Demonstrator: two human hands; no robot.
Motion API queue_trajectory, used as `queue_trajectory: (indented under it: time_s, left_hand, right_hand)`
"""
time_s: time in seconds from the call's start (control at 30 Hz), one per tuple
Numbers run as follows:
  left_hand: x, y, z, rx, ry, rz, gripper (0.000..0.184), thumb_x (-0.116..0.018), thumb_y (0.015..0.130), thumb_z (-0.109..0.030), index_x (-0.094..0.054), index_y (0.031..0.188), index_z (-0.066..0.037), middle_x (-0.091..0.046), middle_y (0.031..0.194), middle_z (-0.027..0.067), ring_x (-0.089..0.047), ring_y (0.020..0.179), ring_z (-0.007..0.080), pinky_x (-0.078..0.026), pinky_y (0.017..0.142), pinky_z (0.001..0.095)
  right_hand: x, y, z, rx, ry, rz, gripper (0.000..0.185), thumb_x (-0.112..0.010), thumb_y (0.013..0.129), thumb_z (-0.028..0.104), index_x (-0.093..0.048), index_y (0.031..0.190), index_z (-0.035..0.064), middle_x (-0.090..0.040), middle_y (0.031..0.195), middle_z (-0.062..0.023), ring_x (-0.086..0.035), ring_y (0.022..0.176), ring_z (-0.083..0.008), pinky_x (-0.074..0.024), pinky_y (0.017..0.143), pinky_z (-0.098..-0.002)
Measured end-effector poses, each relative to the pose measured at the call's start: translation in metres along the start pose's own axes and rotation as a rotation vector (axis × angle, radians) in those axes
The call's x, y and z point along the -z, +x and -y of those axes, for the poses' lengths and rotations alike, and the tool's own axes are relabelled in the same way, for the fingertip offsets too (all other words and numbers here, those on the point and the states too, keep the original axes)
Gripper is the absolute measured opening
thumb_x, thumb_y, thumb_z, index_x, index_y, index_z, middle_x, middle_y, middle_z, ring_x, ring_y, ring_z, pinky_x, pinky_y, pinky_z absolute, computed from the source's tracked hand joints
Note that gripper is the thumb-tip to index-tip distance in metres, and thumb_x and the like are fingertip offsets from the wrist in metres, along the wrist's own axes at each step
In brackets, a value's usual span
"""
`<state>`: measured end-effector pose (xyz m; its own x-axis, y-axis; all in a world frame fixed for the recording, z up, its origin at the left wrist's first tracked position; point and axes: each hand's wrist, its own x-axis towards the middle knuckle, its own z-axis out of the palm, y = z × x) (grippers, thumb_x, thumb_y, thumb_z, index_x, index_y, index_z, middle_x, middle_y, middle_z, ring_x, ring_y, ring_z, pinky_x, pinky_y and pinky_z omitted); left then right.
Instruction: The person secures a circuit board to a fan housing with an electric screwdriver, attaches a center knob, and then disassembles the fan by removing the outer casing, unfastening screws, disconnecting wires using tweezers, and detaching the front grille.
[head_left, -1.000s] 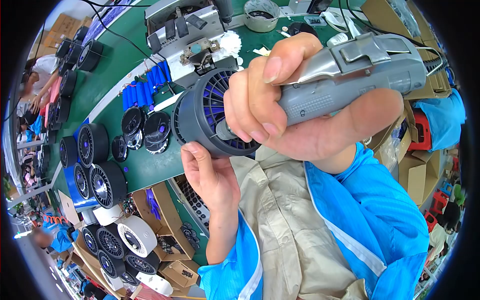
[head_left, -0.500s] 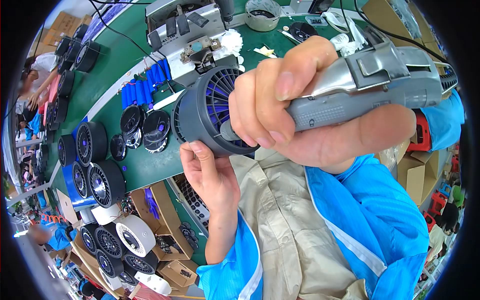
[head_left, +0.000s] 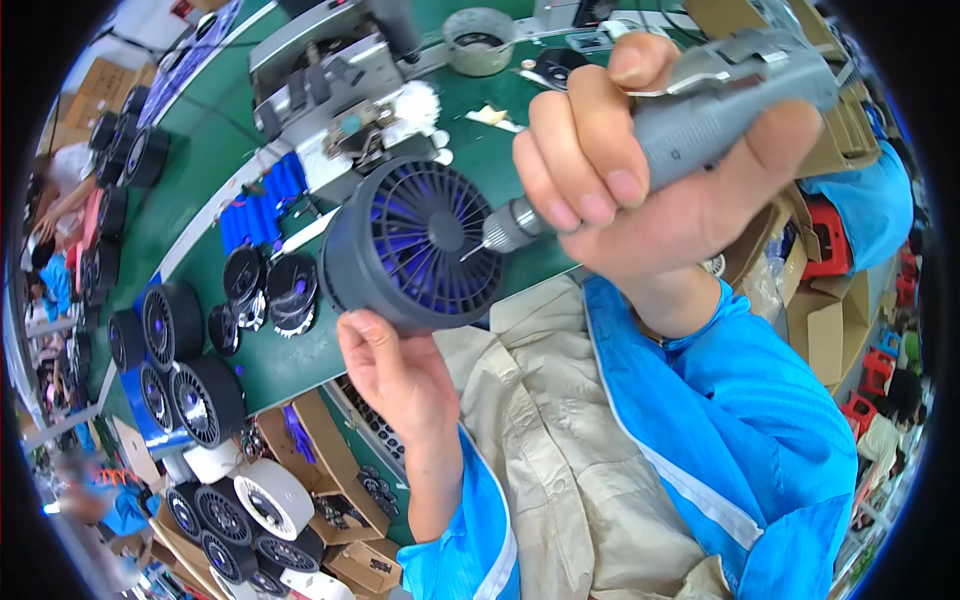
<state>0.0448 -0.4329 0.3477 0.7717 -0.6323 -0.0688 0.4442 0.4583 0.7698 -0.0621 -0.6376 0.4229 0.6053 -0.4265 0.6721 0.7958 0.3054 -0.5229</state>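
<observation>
My left hand [head_left: 400,385] grips a dark grey round fan [head_left: 350,245] by its lower rim, thumb on the near side. The fan's spoked grille [head_left: 445,232] faces right, and purple blades show behind it. In my right hand [head_left: 610,170] is a grey electric screwdriver [head_left: 700,130] with a metal lever along its top. Its chuck [head_left: 513,226] and thin bit point down-left at the grille's right part. Whether the bit tip touches the grille I cannot tell.
Behind the fan stands a metal machine [head_left: 335,110] on the green bench [head_left: 205,95]. Left lie blue cylinders [head_left: 250,215], black round parts [head_left: 292,290] and several fans [head_left: 207,400]. A tub [head_left: 480,45] stands at the back. A co-worker's arm [head_left: 68,205] shows far left.
My right hand has drawn the screwdriver up and right, away from the fan's lower rim. The fan has turned so more of its grille shows, and my left hand has shifted slightly left and down.
</observation>
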Motion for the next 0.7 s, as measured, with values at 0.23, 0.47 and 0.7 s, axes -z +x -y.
queue_trajectory:
  time_s: [0.23,0.47,0.7]
  left_hand:
    - [0.0,0.001,-0.001,-0.004,0.031,0.006,0.033,-0.052,0.114,-0.033,-0.057,0.127,-0.003,-0.066,0.135,0.0101,-0.064,0.123,0.0194,-0.048,0.111,0.0422]
    - [0.008,0.004,0.0,-0.003,0.028,0.015,0.035,-0.052,0.114,-0.034,-0.057,0.129,-0.003,-0.065,0.137,0.0123,-0.062,0.126,0.0202,-0.048,0.111,0.0411]
    - [0.005,0.003,-0.001,-0.012,0.041,-0.004,0.03,-0.053,0.114,-0.032,-0.058,0.124,-0.004,-0.066,0.135,0.0111,-0.063,0.124,0.0188,-0.048,0.111,0.04]
  right_hand:
    - [0.058,-0.023,0.069,-0.228,-0.794,-0.636,0.072,-0.047,0.105,0.071,-0.059,0.127,0.0041,-0.055,0.077,-0.0017,-0.052,0.065,-0.0155,-0.0446,0.061,-0.0326]
    - [0.125,-0.087,0.096,-0.288,-2.078,-0.415,0.049,-0.073,0.102,0.034,-0.062,0.137,0.0026,-0.064,0.088,-0.0146,-0.064,0.076,-0.0276,-0.0533,0.074,-0.0412]
    - [0.138,-0.104,0.079,-0.4,-2.405,-0.417,0.057,-0.077,0.095,0.035,-0.062,0.142,0.0058,-0.066,0.099,-0.0169,-0.066,0.098,-0.0365,-0.0547,0.083,-0.0473]
